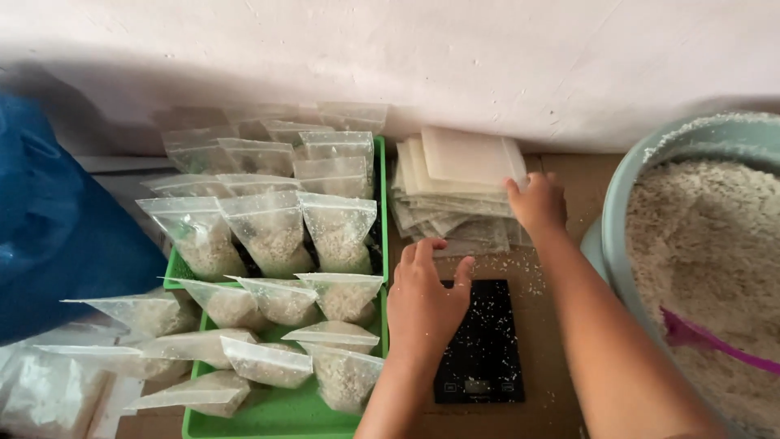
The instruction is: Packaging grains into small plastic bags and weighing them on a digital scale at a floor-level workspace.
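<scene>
The stack of empty clear bags (455, 191) lies flat on the brown surface directly behind the black scale (481, 341), pushed up against the pale wall (487, 57). The bags are fanned unevenly; the top one is roughly rectangular, its long axis running left to right along the wall and turned slightly so its right end sits a little nearer the scale. The right hand (538, 205) rests on the right edge of this stack, fingers curled down onto the topmost bags; whether it pinches one cannot be told. The left hand (424, 302) lies at the scale's left rear corner, fingers loosely spread and pointing toward the stack, gripping nothing. The two hands are apart. Loose rice grains dot the scale's top and the surface around it. Left of the scale sits a green tray (276, 415) packed with filled rice bags (268, 232) standing in rows, their sealed tops leaning toward the scale's side. Right of the scale stands a pale green tub (621, 203) full of rice, with a pink scoop (715, 341) lying in it. Far left of the scale, beyond the tray, is blue fabric (57, 236).
</scene>
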